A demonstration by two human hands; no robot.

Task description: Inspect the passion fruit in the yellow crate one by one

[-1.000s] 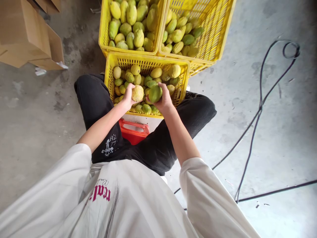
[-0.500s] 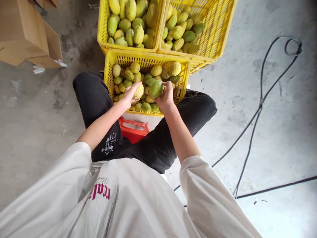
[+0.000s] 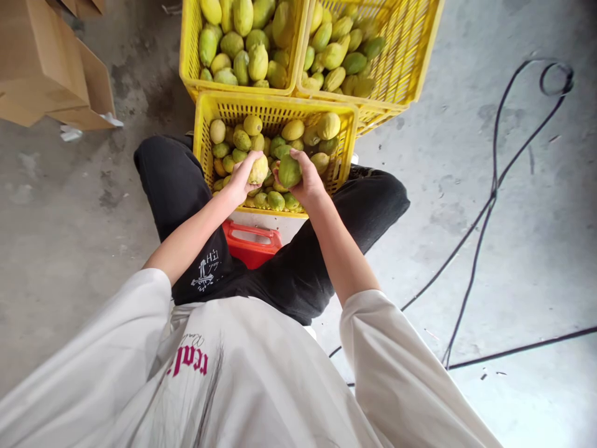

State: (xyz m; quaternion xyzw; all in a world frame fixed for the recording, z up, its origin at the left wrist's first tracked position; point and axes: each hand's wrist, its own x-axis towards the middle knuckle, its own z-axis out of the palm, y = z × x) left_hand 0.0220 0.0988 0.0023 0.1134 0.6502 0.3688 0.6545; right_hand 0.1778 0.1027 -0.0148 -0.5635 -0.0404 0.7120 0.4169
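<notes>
My left hand [image 3: 242, 177] is closed around a pale yellow papaya-like fruit [image 3: 258, 170]. Across from it, my right hand [image 3: 308, 179] grips a greener fruit of the same kind [image 3: 290, 171], thumb over its upper side. Both fruits are held apart from each other, above the near yellow plastic crate [image 3: 198, 146]. Inside that crate lie many loose green and yellow fruits [image 3: 276, 200], partly hidden beneath my hands. The undersides of the held fruits and some fingertips are out of sight.
Two more yellow crates of fruit, a left one [image 3: 186, 62] and a right one [image 3: 413, 56], stand beyond the near crate. A red plastic stool or box [image 3: 252, 252] is between my legs. Cardboard boxes [image 3: 60, 56] sit far left; a black cable [image 3: 489, 202] lies on the right floor.
My right hand has turned the green fruit, and the thumb now lies across its top. My left hand keeps its yellow fruit, slightly turned. The view has shifted a little.
</notes>
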